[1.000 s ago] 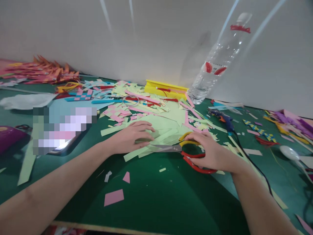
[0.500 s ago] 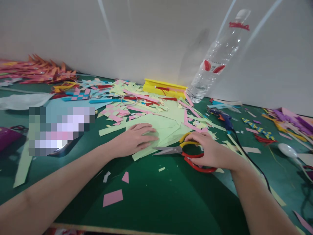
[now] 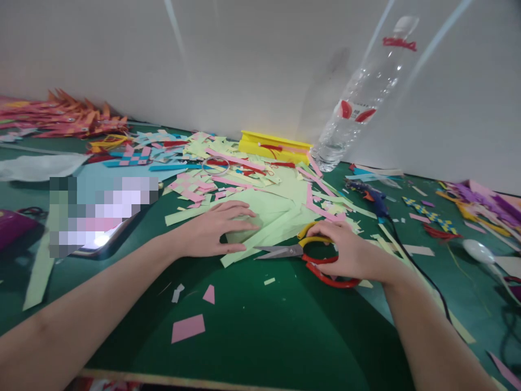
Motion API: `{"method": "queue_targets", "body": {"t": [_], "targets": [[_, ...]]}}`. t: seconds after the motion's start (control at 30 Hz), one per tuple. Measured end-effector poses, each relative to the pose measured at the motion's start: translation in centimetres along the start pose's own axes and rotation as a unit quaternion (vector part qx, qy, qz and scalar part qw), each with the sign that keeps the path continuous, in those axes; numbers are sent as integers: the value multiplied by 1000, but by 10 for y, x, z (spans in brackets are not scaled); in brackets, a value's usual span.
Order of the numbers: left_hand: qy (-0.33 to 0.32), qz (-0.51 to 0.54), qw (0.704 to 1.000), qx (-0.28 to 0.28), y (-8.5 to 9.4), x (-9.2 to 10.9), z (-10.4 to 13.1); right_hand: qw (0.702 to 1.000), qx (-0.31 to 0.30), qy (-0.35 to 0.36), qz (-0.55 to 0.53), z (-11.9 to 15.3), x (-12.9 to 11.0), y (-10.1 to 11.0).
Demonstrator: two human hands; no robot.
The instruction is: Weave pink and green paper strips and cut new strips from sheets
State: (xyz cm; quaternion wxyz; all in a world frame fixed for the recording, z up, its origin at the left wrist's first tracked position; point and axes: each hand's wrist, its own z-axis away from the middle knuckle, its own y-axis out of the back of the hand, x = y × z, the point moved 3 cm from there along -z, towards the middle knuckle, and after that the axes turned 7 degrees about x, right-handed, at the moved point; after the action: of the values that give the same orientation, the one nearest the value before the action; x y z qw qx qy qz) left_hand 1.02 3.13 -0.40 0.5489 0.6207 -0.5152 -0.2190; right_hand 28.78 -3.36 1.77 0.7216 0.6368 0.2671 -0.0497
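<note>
My left hand (image 3: 215, 231) rests over pale green paper sheets and strips (image 3: 277, 209), its fingers spread and the thumb apart from them. Nothing shows gripped in it. To its right, my right hand (image 3: 344, 250) holds scissors (image 3: 295, 251) with one yellow and one red handle, fingers through the loops. The blades point left, slightly parted, with the tips near a green strip (image 3: 244, 247) lying by my left thumb. No paper shows between the blades.
A clear plastic bottle (image 3: 358, 103) leans against the wall behind. Further right lie a blue glue gun (image 3: 374, 198) with a black cord and a white spoon (image 3: 480, 252). Leftward is a blurred-out phone (image 3: 118, 233). Paper scraps (image 3: 187, 328) and a yellow folded piece (image 3: 252, 142) lie about.
My left hand has shifted slightly left, and its thumb has opened away from the fingers, uncovering more of the green strip. The right hand and scissors stay nearly still.
</note>
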Motion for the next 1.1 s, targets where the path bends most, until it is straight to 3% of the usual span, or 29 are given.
{"method": "queue_targets", "body": {"t": [0.37,1.1], "targets": [[36,12,999,-17,0,-15,5,1000,4,-5,-1,-1,0,-1],[12,-19,1000,-4,-4,-10,3,1000,14,12,-1,-4,-11,-6]]}}
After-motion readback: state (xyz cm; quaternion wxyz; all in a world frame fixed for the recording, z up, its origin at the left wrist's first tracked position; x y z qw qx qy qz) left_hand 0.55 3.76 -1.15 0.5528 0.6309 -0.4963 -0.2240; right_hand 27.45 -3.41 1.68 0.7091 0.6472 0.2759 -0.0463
